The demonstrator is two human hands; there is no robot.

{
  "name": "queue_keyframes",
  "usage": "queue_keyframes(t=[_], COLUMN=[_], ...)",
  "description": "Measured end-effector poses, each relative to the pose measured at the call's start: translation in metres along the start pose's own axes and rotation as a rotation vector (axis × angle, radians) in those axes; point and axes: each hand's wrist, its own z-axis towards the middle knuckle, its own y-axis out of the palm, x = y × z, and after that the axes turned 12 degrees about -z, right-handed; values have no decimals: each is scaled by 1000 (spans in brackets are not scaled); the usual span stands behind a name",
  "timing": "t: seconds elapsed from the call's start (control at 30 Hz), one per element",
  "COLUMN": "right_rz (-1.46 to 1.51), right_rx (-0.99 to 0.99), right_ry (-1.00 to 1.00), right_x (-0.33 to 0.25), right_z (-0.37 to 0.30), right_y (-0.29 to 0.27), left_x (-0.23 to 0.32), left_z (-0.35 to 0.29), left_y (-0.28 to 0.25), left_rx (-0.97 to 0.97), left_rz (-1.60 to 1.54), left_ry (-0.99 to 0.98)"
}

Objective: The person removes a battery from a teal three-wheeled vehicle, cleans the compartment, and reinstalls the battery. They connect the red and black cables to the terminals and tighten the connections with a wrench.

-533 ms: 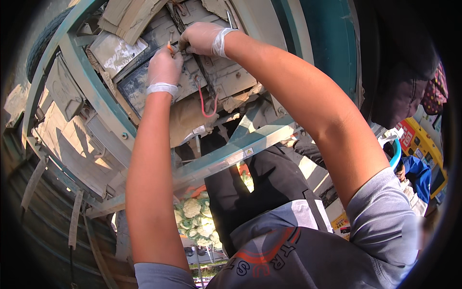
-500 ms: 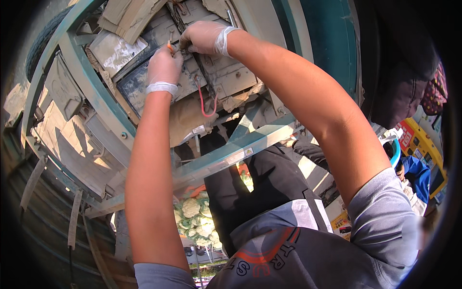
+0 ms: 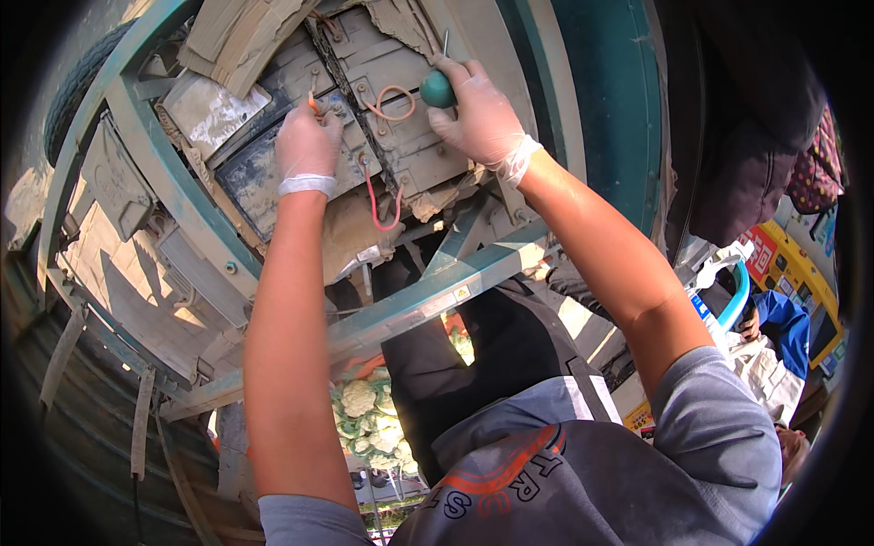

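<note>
In its thin clear glove, my left hand (image 3: 308, 141) pinches the end of an orange wire (image 3: 313, 105) over a dusty, dark-topped battery (image 3: 250, 173). My gloved right hand (image 3: 480, 114) curls its thumb and fingers around the green ball handle (image 3: 437, 89) of a tool with a thin metal shaft (image 3: 446, 42). Its tip is hard to make out. Between the hands, a pale orange wire loop (image 3: 393, 102) rises from the grey batteries (image 3: 423, 136). A red wire (image 3: 375, 205) bridges two terminals nearer to me.
A teal metal frame (image 3: 437, 300) surrounds the batteries, its near bar crossing in front of my legs. Folded cardboard (image 3: 238, 41) lies at the far left. A dark bag (image 3: 756, 155) hangs at right, near another person's blue sleeve (image 3: 785, 332). Cauliflowers (image 3: 360, 400) show below the bar.
My right hand has moved right, away from my left hand, onto the green-handled tool, whose handle now shows. The pale orange wire loop has come into view. My left hand stays nearly in place.
</note>
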Motion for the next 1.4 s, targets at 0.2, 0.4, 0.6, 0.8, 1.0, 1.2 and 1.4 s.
queue_keyframes(t=[0.2, 0.4, 0.6, 0.8, 1.0, 1.2, 1.4], right_rz=[652, 777, 879, 990, 1191, 1246, 1272], right_rx=[-232, -268, -196, -194, -265, -292, -275], right_ry=[192, 246, 280, 318, 386, 367, 433], right_x=[-11, -19, -20, -14, -1, 19, 18], right_z=[5, -2, -13, -31, -49, -59, -69], right_y=[-43, -34, -31, -35, -38, -39, -34], left_x=[2, 6, 22, 37, 41, 67, 96], left_z=[-3, 8, 34, 47, 58, 10, 41], left_y=[-2, -11, -20, -38, -47, -82, -69], left_rx=[-7, -150, -297, -525, -775, -847, -637], left_rz=[9, 119, 43, -324, -615, -108, 664], left_ry=[24, 18, -373, -676, -881, -851, 611])
